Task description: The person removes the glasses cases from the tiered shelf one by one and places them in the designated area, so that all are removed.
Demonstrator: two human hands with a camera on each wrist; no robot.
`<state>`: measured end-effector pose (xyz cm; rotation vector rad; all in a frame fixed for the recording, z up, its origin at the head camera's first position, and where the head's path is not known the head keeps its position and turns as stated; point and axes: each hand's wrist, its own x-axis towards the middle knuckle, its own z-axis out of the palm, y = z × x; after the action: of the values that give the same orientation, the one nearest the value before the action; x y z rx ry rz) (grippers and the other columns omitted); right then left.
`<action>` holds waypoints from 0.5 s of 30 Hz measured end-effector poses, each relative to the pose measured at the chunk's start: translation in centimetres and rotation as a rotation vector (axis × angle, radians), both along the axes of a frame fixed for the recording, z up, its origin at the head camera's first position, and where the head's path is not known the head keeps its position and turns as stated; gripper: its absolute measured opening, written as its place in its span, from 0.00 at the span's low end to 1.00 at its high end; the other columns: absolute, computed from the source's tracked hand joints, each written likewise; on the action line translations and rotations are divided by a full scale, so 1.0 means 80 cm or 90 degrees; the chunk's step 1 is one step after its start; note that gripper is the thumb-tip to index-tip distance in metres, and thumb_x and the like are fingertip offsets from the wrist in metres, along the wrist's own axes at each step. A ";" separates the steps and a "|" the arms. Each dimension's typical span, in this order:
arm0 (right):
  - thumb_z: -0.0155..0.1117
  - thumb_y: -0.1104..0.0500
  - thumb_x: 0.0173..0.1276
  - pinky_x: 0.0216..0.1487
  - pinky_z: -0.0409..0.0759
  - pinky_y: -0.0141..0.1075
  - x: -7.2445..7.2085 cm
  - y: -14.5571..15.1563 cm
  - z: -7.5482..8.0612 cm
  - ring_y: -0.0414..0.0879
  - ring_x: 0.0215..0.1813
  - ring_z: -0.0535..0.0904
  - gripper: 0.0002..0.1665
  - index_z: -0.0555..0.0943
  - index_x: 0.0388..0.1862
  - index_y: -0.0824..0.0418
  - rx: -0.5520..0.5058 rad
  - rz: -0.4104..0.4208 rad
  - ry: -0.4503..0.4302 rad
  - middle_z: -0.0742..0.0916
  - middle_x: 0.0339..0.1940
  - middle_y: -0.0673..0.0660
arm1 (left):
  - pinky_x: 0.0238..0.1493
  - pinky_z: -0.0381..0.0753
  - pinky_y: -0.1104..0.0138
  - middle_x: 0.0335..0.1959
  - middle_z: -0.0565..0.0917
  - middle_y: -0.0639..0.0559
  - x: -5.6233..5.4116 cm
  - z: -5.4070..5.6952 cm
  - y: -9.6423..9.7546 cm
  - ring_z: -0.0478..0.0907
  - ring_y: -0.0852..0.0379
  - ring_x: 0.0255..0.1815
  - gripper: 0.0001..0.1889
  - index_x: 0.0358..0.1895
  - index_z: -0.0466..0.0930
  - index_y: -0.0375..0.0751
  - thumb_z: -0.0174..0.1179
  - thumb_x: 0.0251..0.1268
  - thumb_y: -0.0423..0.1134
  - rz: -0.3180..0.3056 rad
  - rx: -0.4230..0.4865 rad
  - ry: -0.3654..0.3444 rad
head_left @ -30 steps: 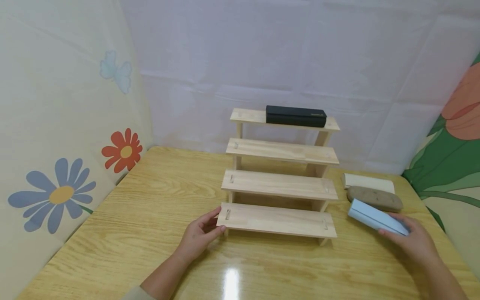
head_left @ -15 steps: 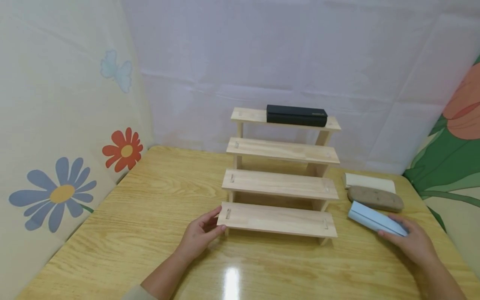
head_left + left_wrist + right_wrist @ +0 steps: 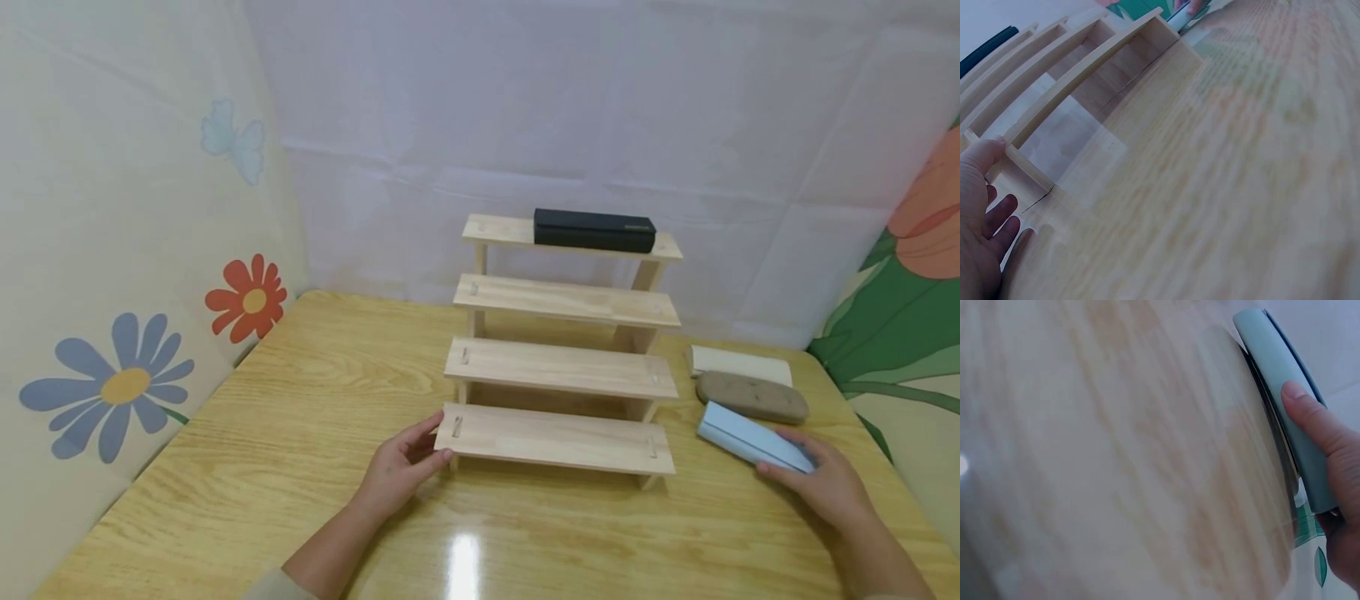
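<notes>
A stepped shelf [image 3: 555,437] of pale wood stands at the middle of the table. At its lowest board's left end, my left hand [image 3: 397,471] holds the corner with thumb and index finger; the other fingers hang loosely in the left wrist view. My right hand [image 3: 832,483] grips the near end of a light blue glasses case [image 3: 750,437], thumb on its side in the right wrist view. That case lies slanted, low over or on the table; I cannot tell which. On the top board rests a black glasses case [image 3: 594,231] with small lettering.
Behind the blue case lie a brown oblong case [image 3: 752,397] and a white case [image 3: 742,365]. The wooden table [image 3: 337,375] meets a pale cloth backdrop [image 3: 427,125] at the back. Flower-printed panels [image 3: 105,250] flank both sides.
The blue glasses case and the right hand have shifted very slightly lower. The left hand keeps its place on the shelf. The whole view has drifted a few pixels.
</notes>
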<state>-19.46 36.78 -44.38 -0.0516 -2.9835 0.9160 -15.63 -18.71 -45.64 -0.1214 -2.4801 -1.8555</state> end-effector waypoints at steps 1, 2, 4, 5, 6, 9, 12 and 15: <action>0.70 0.42 0.62 0.58 0.64 0.66 0.000 0.000 0.000 0.77 0.64 0.62 0.49 0.64 0.70 0.71 0.002 0.001 -0.007 0.65 0.68 0.82 | 0.59 0.81 0.63 0.65 0.76 0.38 0.000 0.000 0.000 0.79 0.42 0.60 0.31 0.68 0.70 0.35 0.68 0.61 0.35 0.001 -0.001 0.001; 0.69 0.41 0.63 0.58 0.63 0.67 -0.001 0.001 0.001 0.77 0.64 0.61 0.50 0.63 0.71 0.71 0.003 0.001 -0.014 0.65 0.68 0.82 | 0.59 0.81 0.63 0.65 0.76 0.38 0.000 0.000 0.000 0.79 0.42 0.59 0.31 0.67 0.70 0.35 0.68 0.61 0.35 0.002 -0.003 0.003; 0.69 0.40 0.62 0.59 0.63 0.68 -0.002 0.001 0.000 0.78 0.65 0.61 0.51 0.63 0.71 0.71 0.007 0.000 -0.023 0.64 0.68 0.82 | 0.59 0.81 0.64 0.64 0.77 0.38 -0.001 0.000 0.000 0.79 0.43 0.59 0.31 0.67 0.70 0.35 0.68 0.61 0.35 0.003 -0.004 0.005; 0.69 0.40 0.62 0.59 0.63 0.68 -0.002 0.002 0.000 0.78 0.65 0.60 0.51 0.63 0.71 0.71 0.007 0.001 -0.027 0.64 0.68 0.82 | 0.59 0.81 0.64 0.64 0.77 0.38 -0.001 0.000 0.000 0.79 0.43 0.59 0.31 0.67 0.70 0.34 0.68 0.61 0.35 0.002 -0.003 0.005; 0.69 0.40 0.62 0.59 0.63 0.68 -0.002 0.002 0.000 0.78 0.65 0.60 0.51 0.63 0.71 0.71 0.007 0.002 -0.029 0.64 0.68 0.82 | 0.59 0.81 0.64 0.64 0.77 0.38 -0.001 0.000 0.000 0.79 0.43 0.59 0.31 0.67 0.70 0.34 0.67 0.61 0.35 0.002 -0.002 0.004; 0.69 0.40 0.62 0.59 0.62 0.68 -0.003 0.002 -0.001 0.78 0.65 0.61 0.51 0.63 0.71 0.72 0.006 0.004 -0.031 0.64 0.68 0.82 | 0.60 0.80 0.63 0.65 0.77 0.38 0.000 0.000 0.000 0.79 0.43 0.59 0.31 0.67 0.70 0.35 0.68 0.61 0.35 0.001 -0.002 0.000; 0.69 0.40 0.62 0.59 0.63 0.68 -0.004 0.002 -0.001 0.78 0.65 0.61 0.50 0.63 0.70 0.72 0.011 0.005 -0.023 0.65 0.68 0.83 | 0.60 0.80 0.63 0.65 0.76 0.38 0.000 0.000 0.000 0.79 0.43 0.60 0.31 0.67 0.70 0.35 0.68 0.61 0.35 0.003 -0.001 -0.004; 0.69 0.41 0.62 0.59 0.63 0.68 -0.002 0.001 -0.002 0.78 0.64 0.61 0.51 0.62 0.70 0.73 0.022 -0.002 -0.006 0.65 0.67 0.83 | 0.60 0.80 0.63 0.65 0.77 0.38 0.000 0.001 0.001 0.79 0.43 0.60 0.31 0.67 0.71 0.35 0.68 0.60 0.36 0.005 -0.002 -0.005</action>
<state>-19.65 36.89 -44.51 -0.0594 -3.0060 0.8665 -15.64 -18.66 -45.59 -0.1043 -2.4852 -1.8526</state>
